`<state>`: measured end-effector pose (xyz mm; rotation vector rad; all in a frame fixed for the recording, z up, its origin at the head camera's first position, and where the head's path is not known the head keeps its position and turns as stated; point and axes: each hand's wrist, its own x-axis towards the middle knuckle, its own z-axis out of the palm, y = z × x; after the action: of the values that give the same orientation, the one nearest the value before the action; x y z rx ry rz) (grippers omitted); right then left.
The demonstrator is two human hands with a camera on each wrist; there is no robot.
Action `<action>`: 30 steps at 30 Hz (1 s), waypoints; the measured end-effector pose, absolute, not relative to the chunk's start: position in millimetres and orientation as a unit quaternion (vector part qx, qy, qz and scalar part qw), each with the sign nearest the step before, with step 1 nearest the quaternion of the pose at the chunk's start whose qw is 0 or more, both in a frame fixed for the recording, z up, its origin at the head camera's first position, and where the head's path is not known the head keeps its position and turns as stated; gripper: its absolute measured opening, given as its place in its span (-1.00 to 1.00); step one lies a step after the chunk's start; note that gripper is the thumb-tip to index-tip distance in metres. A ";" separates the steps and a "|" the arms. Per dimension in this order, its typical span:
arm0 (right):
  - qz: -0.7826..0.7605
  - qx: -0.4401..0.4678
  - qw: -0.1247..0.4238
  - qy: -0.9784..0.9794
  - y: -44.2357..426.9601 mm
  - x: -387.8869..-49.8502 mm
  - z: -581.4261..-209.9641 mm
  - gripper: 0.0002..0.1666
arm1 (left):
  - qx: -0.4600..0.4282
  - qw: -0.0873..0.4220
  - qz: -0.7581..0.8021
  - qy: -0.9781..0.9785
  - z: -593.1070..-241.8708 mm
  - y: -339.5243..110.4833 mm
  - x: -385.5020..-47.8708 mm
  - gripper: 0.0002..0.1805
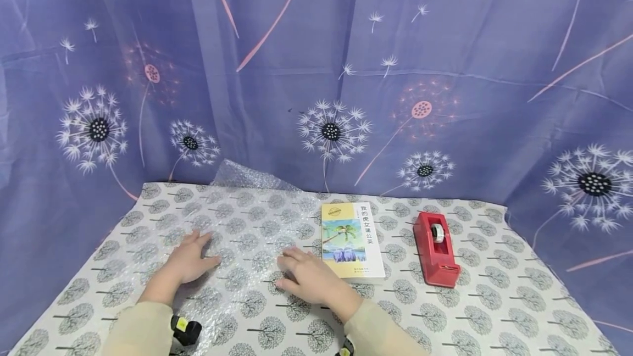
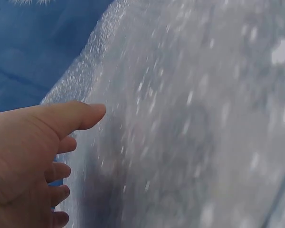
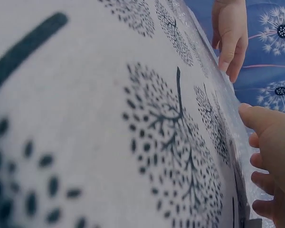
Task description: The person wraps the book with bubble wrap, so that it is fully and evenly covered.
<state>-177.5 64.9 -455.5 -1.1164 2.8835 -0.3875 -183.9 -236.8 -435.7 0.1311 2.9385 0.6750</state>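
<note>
A sheet of clear bubble wrap [image 1: 247, 218] lies over the left part of the table, its far end lifted against the curtain. My left hand [image 1: 188, 260] is over the sheet with fingers spread and nothing held; the left wrist view shows the thumb [image 2: 83, 116] extended beside the bubble wrap [image 2: 180, 114]. Near the sheet's right side is my right hand [image 1: 309, 276], palm down and fingers loosely extended, just left of a yellow and white book [image 1: 343, 240]. In the right wrist view that hand [image 3: 275, 161] also holds nothing. Whether either hand touches the sheet I cannot tell.
A red tape dispenser [image 1: 437, 249] with a roll of tape stands right of the book. The table bears a white cloth [image 1: 494, 301] printed with trees. Behind it hangs a blue-purple curtain [image 1: 277, 98] with dandelions.
</note>
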 end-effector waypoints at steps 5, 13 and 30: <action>-0.141 -0.349 -0.009 0.926 70.3 -178.8 -454.7 -0.34 | 0.058 0.056 0.249 0.965 -435.3 -219.1 -184.6 -0.17; -0.164 -0.325 -0.026 0.931 81.8 -177.5 -452.8 -0.34 | 0.087 0.027 0.280 0.956 -437.1 -191.5 -187.3 -0.20; -0.283 -0.237 -0.053 0.928 119.1 -171.8 -455.3 -0.41 | 0.115 0.002 0.318 0.941 -449.9 -128.6 -189.4 -0.26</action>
<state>-171.8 119.1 -455.3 -0.7692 3.0180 -0.9208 -189.4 -128.6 -449.9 0.3601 2.9529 0.9976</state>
